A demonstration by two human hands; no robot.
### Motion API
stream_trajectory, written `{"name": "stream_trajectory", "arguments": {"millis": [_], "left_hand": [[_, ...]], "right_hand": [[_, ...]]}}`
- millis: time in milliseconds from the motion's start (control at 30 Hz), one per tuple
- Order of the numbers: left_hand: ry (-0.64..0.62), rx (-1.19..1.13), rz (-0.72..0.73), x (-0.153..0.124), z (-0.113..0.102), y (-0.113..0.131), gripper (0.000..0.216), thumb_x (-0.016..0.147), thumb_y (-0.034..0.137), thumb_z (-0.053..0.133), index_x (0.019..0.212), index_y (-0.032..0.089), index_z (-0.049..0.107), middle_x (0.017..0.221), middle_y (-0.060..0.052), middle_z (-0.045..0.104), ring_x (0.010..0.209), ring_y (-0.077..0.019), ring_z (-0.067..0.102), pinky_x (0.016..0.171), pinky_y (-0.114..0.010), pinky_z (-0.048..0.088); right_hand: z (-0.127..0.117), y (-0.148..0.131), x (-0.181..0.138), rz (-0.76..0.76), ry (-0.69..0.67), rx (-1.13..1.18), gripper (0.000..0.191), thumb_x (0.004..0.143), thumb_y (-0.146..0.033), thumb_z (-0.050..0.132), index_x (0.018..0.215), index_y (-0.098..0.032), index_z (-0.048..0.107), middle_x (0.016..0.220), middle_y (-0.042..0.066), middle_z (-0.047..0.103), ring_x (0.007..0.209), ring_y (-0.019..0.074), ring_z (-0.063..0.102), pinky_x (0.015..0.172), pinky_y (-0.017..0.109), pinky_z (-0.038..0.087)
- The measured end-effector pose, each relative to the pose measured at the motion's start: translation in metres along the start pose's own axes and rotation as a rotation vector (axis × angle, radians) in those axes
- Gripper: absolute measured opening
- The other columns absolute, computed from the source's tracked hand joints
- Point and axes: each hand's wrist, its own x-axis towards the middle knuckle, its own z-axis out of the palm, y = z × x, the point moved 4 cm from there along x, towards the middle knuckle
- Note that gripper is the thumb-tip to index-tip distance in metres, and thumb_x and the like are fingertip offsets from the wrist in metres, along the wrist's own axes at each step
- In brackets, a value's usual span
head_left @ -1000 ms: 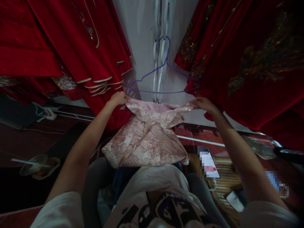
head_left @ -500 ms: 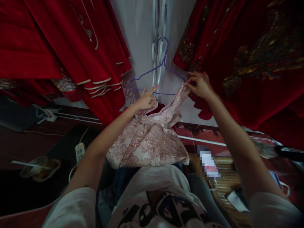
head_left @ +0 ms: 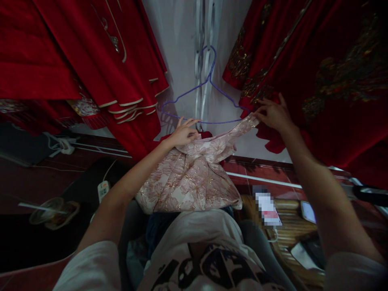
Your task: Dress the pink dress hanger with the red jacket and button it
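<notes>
A pink brocade garment [head_left: 190,182] with a gold floral pattern hangs in front of me, its lower part resting against my lap. My left hand [head_left: 183,133] grips the garment's top edge near the middle, just under the bottom bar of a purple wire hanger [head_left: 206,87]. My right hand [head_left: 273,114] pinches the garment's right corner and holds it up at the hanger's right end. The hanger hangs from white straps [head_left: 203,60] against a pale wall.
Red embroidered garments [head_left: 75,60] hang on the left, and more red garments [head_left: 318,72] hang on the right. A power strip [head_left: 103,188] and a plastic cup [head_left: 48,206] lie on the dark floor at left. A phone [head_left: 266,208] rests on a woven surface at right.
My left hand slid from the garment's left corner to its middle. My right hand lifted the right corner up to the hanger, then moved further right along it.
</notes>
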Motion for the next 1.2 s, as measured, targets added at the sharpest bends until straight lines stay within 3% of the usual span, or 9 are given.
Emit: {"name": "stream_trajectory", "arguments": {"millis": [233,500,767,933,1200], "left_hand": [[0.055,-0.053,-0.044,0.002,-0.004,0.000,0.029,0.091,0.041,0.046,0.089,0.025,0.070,0.141,-0.001,0.051,0.134,-0.0232,0.039,0.117,-0.058,0.000],[0.045,-0.047,-0.054,0.005,-0.001,0.000,0.026,0.089,0.040,0.049,0.087,0.025,0.070,0.143,-0.001,0.048,0.135,-0.0251,0.037,0.117,-0.059,-0.001],[0.024,-0.048,-0.076,0.003,-0.002,0.001,0.027,0.089,0.041,0.049,0.088,0.025,0.071,0.143,0.000,0.048,0.136,-0.0262,0.036,0.117,-0.059,0.001],[0.013,-0.049,-0.084,0.003,-0.005,0.001,0.025,0.089,0.039,0.049,0.089,0.025,0.071,0.143,-0.002,0.048,0.135,-0.0254,0.036,0.117,-0.059,-0.004],[0.009,-0.065,-0.096,0.003,-0.006,0.000,0.025,0.089,0.039,0.050,0.088,0.026,0.071,0.141,0.000,0.050,0.135,-0.0253,0.037,0.117,-0.058,-0.004]], "right_hand": [[0.007,0.005,-0.001,-0.044,-0.124,-0.154,0.014,0.084,-0.025,0.061,0.084,-0.016,0.072,0.136,0.013,0.054,0.138,0.0241,0.036,0.118,0.049,-0.004],[0.009,0.014,-0.003,-0.102,-0.077,-0.131,0.013,0.086,-0.028,0.061,0.087,-0.018,0.071,0.136,0.013,0.054,0.136,0.0250,0.038,0.117,0.049,-0.004],[0.005,0.005,0.002,-0.009,0.142,-0.005,0.020,0.091,-0.032,0.052,0.091,-0.020,0.069,0.121,0.013,0.063,0.120,0.0217,0.051,0.118,0.040,0.002],[0.008,0.005,0.002,-0.057,0.116,-0.057,0.015,0.086,-0.032,0.061,0.079,-0.022,0.069,0.123,0.010,0.061,0.123,0.0223,0.048,0.119,0.040,0.000],[0.003,0.008,-0.006,-0.030,0.093,-0.017,0.013,0.086,-0.031,0.061,0.082,-0.021,0.069,0.126,0.012,0.058,0.127,0.0237,0.044,0.118,0.043,-0.002]]}}
